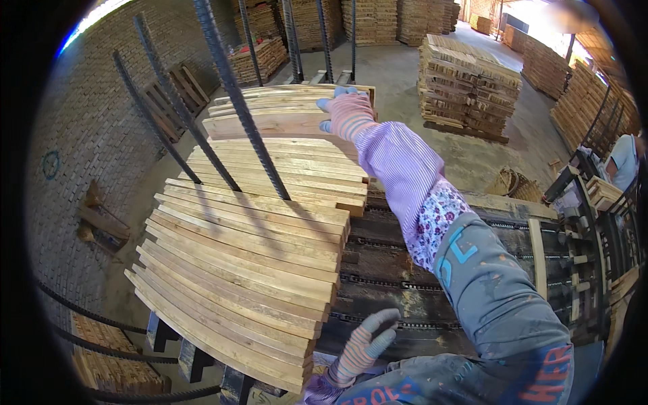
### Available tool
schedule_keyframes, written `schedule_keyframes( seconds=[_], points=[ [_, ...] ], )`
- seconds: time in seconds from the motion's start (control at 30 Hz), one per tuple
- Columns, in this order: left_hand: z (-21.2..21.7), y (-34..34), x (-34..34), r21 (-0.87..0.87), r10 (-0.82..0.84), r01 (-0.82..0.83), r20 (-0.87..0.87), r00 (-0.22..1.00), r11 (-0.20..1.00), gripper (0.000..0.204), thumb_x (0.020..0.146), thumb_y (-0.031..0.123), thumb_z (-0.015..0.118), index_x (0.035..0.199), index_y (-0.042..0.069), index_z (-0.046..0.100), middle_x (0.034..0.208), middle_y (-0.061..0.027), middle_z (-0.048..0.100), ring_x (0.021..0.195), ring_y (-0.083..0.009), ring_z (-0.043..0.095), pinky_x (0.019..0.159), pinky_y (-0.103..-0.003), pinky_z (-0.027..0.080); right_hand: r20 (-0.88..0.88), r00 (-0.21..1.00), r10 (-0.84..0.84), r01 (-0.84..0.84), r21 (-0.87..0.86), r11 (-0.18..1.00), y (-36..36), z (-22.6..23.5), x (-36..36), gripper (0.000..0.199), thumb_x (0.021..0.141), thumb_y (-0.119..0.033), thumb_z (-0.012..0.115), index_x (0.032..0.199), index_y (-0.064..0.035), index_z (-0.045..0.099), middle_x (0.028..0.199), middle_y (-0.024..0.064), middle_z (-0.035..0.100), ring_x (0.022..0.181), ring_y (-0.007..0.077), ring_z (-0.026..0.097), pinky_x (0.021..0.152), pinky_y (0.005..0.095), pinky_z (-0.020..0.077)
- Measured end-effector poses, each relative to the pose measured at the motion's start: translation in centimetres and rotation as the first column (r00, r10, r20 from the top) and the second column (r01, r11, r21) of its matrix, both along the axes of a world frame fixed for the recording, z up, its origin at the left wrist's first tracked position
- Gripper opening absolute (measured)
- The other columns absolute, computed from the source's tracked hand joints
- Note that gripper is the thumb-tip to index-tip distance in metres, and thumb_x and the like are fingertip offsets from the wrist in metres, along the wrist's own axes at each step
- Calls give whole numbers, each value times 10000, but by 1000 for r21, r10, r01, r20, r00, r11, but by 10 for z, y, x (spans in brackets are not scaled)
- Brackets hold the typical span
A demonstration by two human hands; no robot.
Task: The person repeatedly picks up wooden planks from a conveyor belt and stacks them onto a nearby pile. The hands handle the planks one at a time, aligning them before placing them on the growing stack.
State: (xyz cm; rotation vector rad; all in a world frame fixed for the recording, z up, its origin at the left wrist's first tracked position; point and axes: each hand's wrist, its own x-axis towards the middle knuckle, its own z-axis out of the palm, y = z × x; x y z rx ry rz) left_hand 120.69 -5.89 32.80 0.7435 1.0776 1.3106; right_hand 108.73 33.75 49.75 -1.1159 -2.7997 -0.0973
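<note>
Wooden slats lie packed in rows before me, left of the dark chain conveyor, ribbed steel rods standing among them. My right hand, fingers spread, covers the far row, grip unclear; my left hand, loosely open, is empty.

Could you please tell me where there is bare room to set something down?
The chain conveyor looks mostly bare between the near wooden slats and the right sleeve. Concrete floor shows between the stacked boards and the wicker basket. Crowded: around the ribbed steel rods, amid slats.
</note>
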Motion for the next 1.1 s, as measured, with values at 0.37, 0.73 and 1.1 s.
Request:
schedule_keyframes(
  seconds=[0.37,0.73,1.1],
  points=[
    [119,-10,5,942,155,-132,87,984,310,148,936,115,700,1011,-12,685,1015,-156,695,862,-324,674,752,-428,574,-235,971,-53,31,-95,995,-75,-158,319,593,919,-372,705,1456,-159,573,1408,196,592,1344,384,524,1127,497,432],
    [153,-20,136,903,-361,61,108,926,426,171,956,210,664,974,44,701,997,-127,690,831,-293,661,722,-417,554,-87,307,-948,861,-400,315,-344,-309,714,426,839,-315,771,1222,-130,736,1186,185,708,1109,375,678,976,448,546],
    [176,-34,250,861,-470,219,26,882,459,226,975,305,628,938,101,718,979,-97,685,799,-262,647,692,-406,534,89,405,-910,836,-438,329,-328,-277,719,891,784,-428,833,1543,-174,442,1314,224,611,1244,423,592,1044,514,489]
  ],
)
